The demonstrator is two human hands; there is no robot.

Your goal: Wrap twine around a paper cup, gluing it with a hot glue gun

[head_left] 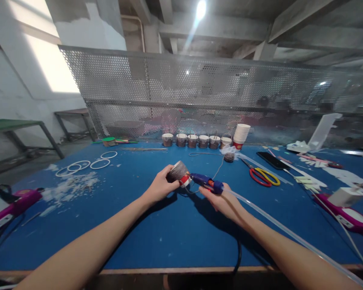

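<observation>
A paper cup (pixel 178 172) wrapped in grey cord lies tilted in my left hand (pixel 162 183), whose fingers are closed round it. Part of its red and white surface shows near the rim. My right hand (pixel 220 199) is wrapped round a blue hot glue gun (pixel 206 182). The gun's nozzle points left and is at the cup's bare red part; whether it touches I cannot tell. A clear glue stick (pixel 260 213) trails from the gun's back toward the lower right. Thin grey cord runs from the cup to a small ball of cord (pixel 229 157) farther back.
Several cord-wrapped cups (pixel 192 141) line the back beside a stack of paper cups (pixel 241 135). Scissors (pixel 264 176) and a phone (pixel 272 160) lie right. White rings (pixel 99 164) and scraps (pixel 72 187) lie left. Magenta power strips (pixel 18 207) flank the blue table (pixel 145 245).
</observation>
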